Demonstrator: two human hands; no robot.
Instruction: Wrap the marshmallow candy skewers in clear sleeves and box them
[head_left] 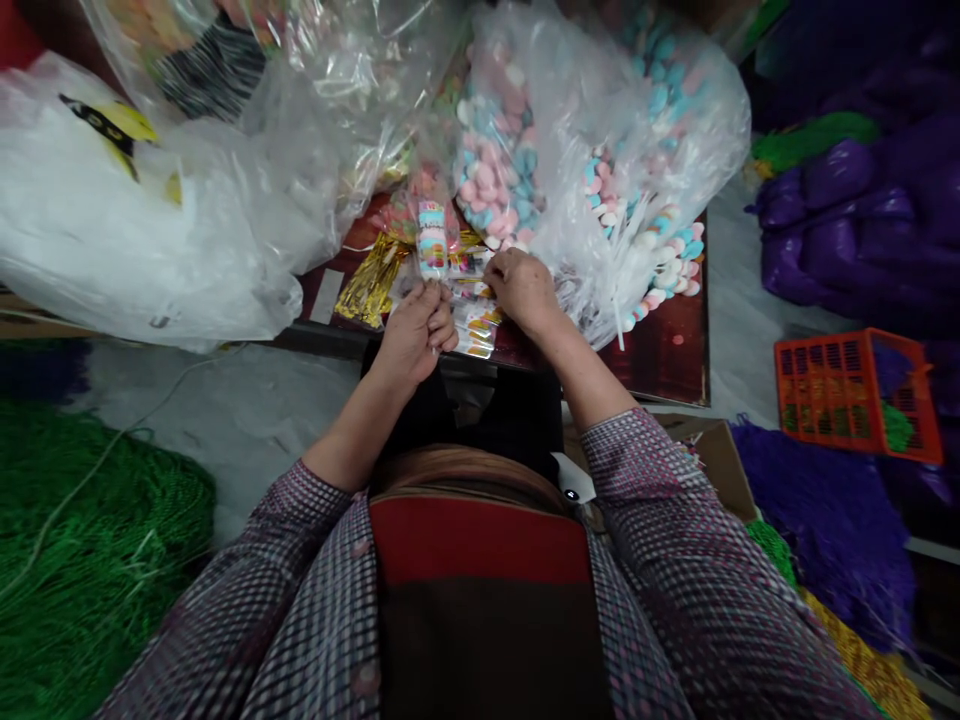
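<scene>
My left hand (417,330) is closed, its thumb and fingers pinching the near end of a small clear packet (433,240) with a colourful printed label. My right hand (525,292) has its fingertips drawn together beside the packet; whatever they hold, if anything, is too small to make out. Beneath and between the hands lie flat printed packets (477,335) with yellow and white patterns. Just left of the small packet is a bundle of gold twist ties (366,285). To the right of my right hand rests a bunch of thin white sticks or strips (589,295).
Large clear bags of pink, blue and white round pieces (495,150) crowd the back of the dark red table (660,365). A big white plastic bag (135,230) covers its left side. On the floor are green strands (97,510), an orange basket (825,395) and purple bundles (832,220).
</scene>
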